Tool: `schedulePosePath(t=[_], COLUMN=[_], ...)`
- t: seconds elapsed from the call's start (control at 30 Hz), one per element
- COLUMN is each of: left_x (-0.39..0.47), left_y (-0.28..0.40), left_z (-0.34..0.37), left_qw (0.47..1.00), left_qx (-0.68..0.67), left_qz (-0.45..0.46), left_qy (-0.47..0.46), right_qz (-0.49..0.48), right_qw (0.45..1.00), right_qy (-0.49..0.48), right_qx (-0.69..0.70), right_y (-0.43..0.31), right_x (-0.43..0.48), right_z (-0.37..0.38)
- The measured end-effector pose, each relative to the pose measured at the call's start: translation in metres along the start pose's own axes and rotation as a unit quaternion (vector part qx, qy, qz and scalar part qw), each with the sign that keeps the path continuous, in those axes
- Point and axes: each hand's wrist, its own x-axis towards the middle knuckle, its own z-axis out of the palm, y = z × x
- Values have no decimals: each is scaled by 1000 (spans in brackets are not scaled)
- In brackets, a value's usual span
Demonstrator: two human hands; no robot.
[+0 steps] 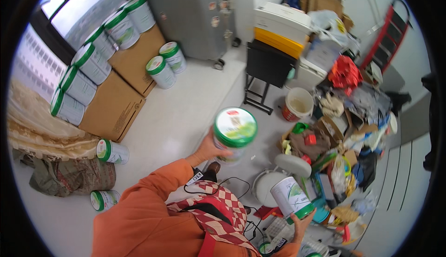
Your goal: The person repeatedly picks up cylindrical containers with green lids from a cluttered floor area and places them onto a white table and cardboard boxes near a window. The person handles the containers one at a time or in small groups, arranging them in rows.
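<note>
My left hand (212, 145) grips the side of a white cylindrical can (230, 154) with a green-rimmed lid, held upright in front of me. At the lower right, my right hand (301, 222) holds a second white can (291, 197) by its green end, which points downward. Two similar cans, one of them a green-lidded can (161, 72), stand beside the cardboard boxes (111, 107), and a row of several more cans (91, 63) rests on those boxes. Near the curtain lies another can (113, 151) on its side, with one more can (104, 200) below it.
A grey wheeled cabinet (188, 16) stands at the top. Right of it are a black folding stool (270, 63) bearing boxes, a white bucket (298, 103) and a large heap of bags and clutter (313, 142). A round-seated stool (266, 187) and black cables (240, 180) are close to me.
</note>
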Motion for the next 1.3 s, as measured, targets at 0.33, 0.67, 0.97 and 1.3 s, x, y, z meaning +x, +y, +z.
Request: schedulePosePath(t=[0.33, 0.67, 0.97, 1.3], left_x=[50, 109, 128, 103], left_y=[-144, -196, -199, -226], left_z=[-277, -352, -387, -389], left_qw=[897, 849, 795, 837], left_qx=[10, -84, 146, -124], left_qz=[-18, 39, -186, -151], left_qy=[442, 521, 559, 512], right_qz=[-379, -614, -639, -362], right_qw=[844, 538, 437, 764], right_qy=[-253, -381, -428, -440], right_qx=[-283, -434, -466, -303], right_y=[-311, -420, -419, -370], right_x=[99, 33, 11, 33], right_z=[360, 677, 713, 702])
